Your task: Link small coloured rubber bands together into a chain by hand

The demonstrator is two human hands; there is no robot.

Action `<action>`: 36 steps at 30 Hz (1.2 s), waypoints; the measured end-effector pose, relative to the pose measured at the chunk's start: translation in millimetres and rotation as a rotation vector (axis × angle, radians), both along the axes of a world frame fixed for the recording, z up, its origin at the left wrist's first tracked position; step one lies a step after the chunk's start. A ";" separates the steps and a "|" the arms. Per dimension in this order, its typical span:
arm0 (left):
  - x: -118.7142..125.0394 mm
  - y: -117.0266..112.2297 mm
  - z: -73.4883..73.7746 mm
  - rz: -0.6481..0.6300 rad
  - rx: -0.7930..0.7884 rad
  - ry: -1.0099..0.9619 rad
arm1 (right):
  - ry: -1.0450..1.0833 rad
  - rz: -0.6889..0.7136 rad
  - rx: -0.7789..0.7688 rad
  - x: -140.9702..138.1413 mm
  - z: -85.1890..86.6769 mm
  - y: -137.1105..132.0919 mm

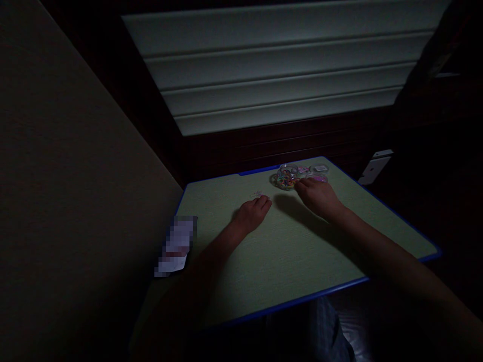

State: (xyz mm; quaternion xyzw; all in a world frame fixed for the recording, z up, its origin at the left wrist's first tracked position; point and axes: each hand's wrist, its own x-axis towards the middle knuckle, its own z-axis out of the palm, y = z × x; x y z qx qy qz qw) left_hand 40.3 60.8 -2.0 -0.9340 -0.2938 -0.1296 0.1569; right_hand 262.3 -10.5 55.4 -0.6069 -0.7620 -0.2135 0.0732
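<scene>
My left hand (pixel 251 214) rests low over the pale green tabletop with its fingers curled together. Just beyond its fingertips lies a small scatter of tiny pale pieces (pixel 257 194). My right hand (pixel 319 198) is raised a little, thumb and fingers pinched, beside a clear round container (pixel 288 169) with many small colourful pieces (pixel 286 182) that look like little bands. Whatever either hand may hold is too small and dark to see. Behind the right hand sits a round tub with pink contents (pixel 317 178), partly covered by the hand.
The green table (pixel 279 256) has a blue rim. A blurred-out phone-like device (pixel 176 245) lies at its left edge. A clear lid-like piece with a label (pixel 320 168) is at the back right. Wall and slatted panel (pixel 287 65) stand close; a white box (pixel 375 168) is beyond the right edge.
</scene>
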 end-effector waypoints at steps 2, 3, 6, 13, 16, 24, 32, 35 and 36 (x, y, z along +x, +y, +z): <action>0.1 0.9 2.7 0.114 -0.060 -0.037 | 0.016 -0.171 0.025 12.0 5.1 0.1; -0.3 1.6 4.0 0.168 -0.090 -0.065 | 0.023 -0.232 0.038 17.8 7.2 0.0; -3.6 5.8 6.0 0.286 -0.150 -0.186 | 0.054 -0.363 0.048 31.5 11.2 -0.1; -14.6 26.1 -1.7 0.458 -0.230 -0.375 | 0.102 -0.423 0.010 36.7 11.5 1.6; -16.3 31.1 -4.3 0.483 -0.249 -0.390 | 0.114 -0.406 0.028 34.6 12.0 0.3; -14.3 29.2 -4.0 0.471 -0.252 -0.245 | 0.125 -0.341 0.066 28.7 14.5 -3.6; -8.2 27.2 -2.0 0.493 -0.198 -0.101 | 0.138 -0.307 0.052 26.3 12.5 -2.2; -5.8 24.8 -0.6 0.521 -0.183 -0.030 | 0.139 -0.309 0.043 23.3 13.1 -2.6; -5.1 24.2 0.0 0.524 -0.179 -0.012 | 0.140 -0.311 0.034 22.1 13.7 -3.0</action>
